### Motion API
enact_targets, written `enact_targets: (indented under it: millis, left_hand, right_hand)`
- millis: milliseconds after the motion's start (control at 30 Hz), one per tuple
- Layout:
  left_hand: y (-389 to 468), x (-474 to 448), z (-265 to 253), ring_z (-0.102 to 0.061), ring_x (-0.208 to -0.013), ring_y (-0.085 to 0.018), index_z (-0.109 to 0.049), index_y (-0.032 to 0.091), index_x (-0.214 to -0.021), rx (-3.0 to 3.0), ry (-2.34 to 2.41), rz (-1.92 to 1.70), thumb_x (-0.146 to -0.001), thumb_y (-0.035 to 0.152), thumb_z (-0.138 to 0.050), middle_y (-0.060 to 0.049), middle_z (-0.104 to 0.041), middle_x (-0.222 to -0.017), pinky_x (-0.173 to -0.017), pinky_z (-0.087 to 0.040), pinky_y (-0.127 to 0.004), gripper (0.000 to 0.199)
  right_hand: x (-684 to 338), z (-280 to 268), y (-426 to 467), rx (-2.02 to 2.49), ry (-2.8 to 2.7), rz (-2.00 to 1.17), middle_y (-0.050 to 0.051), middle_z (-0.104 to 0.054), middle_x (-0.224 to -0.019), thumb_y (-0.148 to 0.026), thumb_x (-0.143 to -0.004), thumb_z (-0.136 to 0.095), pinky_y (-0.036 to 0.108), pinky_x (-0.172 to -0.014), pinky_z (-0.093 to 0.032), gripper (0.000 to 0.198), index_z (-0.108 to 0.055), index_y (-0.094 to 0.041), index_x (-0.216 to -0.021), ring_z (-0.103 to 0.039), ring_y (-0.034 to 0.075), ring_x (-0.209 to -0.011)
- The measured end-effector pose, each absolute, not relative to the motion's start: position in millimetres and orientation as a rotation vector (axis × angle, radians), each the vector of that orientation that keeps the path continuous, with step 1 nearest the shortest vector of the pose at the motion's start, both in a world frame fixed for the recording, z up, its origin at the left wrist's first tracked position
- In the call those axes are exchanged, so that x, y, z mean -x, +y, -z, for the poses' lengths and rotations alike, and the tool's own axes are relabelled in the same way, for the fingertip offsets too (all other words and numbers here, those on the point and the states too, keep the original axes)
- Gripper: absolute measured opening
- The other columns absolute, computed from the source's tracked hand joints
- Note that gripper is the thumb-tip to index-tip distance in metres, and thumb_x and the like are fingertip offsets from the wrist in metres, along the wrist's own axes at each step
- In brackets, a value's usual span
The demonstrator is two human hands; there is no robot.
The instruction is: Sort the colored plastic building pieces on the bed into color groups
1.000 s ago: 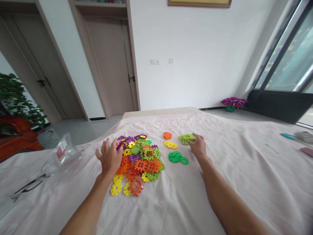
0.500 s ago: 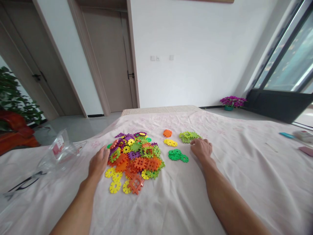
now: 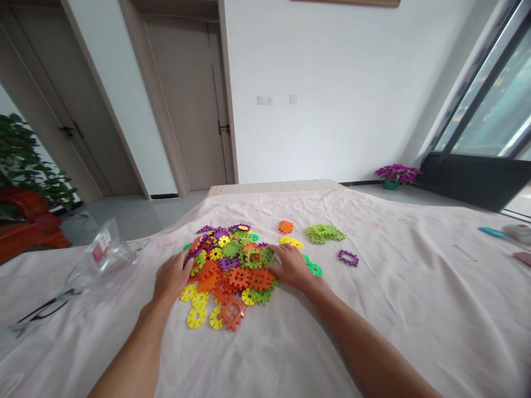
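Note:
A heap of interlocking plastic pieces [image 3: 232, 265] in orange, purple, yellow and green lies on the cloth in front of me. Against its left edge rests my left hand [image 3: 170, 275], fingers stretched along the pieces. My right hand [image 3: 292, 264] reaches into the heap's right side, thumb and fingers apart around the edge of a light green piece [image 3: 266, 255]; it partly covers some dark green discs [image 3: 315, 269]. Beyond it lie yellow discs [image 3: 291, 242], an orange piece [image 3: 286, 226] and a light green group [image 3: 326, 232]. A purple frame piece [image 3: 348, 257] lies by itself to the right.
A clear plastic bag [image 3: 102, 254] and a pair of glasses [image 3: 45, 307] lie on the left of the cloth [image 3: 290, 342]. At the far right are a blue item [image 3: 493, 232] and a white item [image 3: 516, 232]. A thin stick [image 3: 465, 252] lies nearer.
My right hand has moved left from the light green group to the heap. A purple frame piece now lies on the right, where my hand was near. My left hand has barely moved.

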State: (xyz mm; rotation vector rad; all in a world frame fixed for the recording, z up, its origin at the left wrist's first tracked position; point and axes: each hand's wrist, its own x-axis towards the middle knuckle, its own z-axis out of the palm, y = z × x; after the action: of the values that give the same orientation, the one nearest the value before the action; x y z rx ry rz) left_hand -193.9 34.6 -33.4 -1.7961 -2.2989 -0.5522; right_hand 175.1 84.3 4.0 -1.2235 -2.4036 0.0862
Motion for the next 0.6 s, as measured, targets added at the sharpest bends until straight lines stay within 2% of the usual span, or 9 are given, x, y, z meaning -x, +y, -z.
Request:
enact_targets:
  millis: [200, 300, 400, 600]
  left_hand:
    - [35.4, 195.0, 34.6, -0.059, -0.115, -0.020, -0.055, 0.016, -0.130, 1.808, -2.298, 0.548, -0.096, 0.041, -0.030, -0.010, -0.065, -0.125, -0.099, -0.042, -0.030, 0.049]
    - [36.2, 196.7, 35.8, -0.060, -0.115, -0.021, -0.055, 0.016, -0.130, 1.809, -2.312, 0.537, -0.096, 0.042, -0.029, -0.010, -0.065, -0.125, -0.098, -0.043, -0.030, 0.049]
    - [37.0, 198.0, 36.8, -0.060, -0.115, -0.021, -0.055, 0.018, -0.130, 1.808, -2.329, 0.521, -0.096, 0.043, -0.029, -0.009, -0.065, -0.125, -0.096, -0.044, -0.030, 0.049]
    - [36.8, 198.7, 38.3, -0.060, -0.115, -0.020, -0.055, 0.019, -0.130, 1.806, -2.309, 0.526, -0.096, 0.043, -0.029, -0.008, -0.065, -0.125, -0.095, -0.044, -0.029, 0.049]
  right_hand:
    - [-179.7, -2.5, 86.4, 1.078, -2.432, -0.031, 0.012, -0.067, -0.112, -0.051, -0.087, -0.059, 0.038, -0.094, -0.041, 0.061, -0.049, -0.018, -0.139, -0.057, 0.026, -0.106]
    - [-187.8, -3.6, 92.3, 1.070, -2.401, -0.003, 0.012, -0.066, -0.117, -0.048, -0.089, -0.058, 0.037, -0.095, -0.041, 0.062, -0.044, -0.018, -0.141, -0.056, 0.027, -0.110]
    - [-203.9, -2.9, 104.3, 1.221, -2.261, -0.004, 0.012, -0.064, -0.122, -0.044, -0.089, -0.058, 0.036, -0.093, -0.043, 0.060, -0.042, -0.019, -0.141, -0.058, 0.025, -0.109]
    - [-251.2, 5.0, 133.7, 1.652, -1.936, -0.057, 0.011, -0.066, -0.116, -0.040, -0.087, -0.057, 0.034, -0.083, -0.046, 0.055, -0.047, -0.020, -0.137, -0.064, 0.024, -0.095]
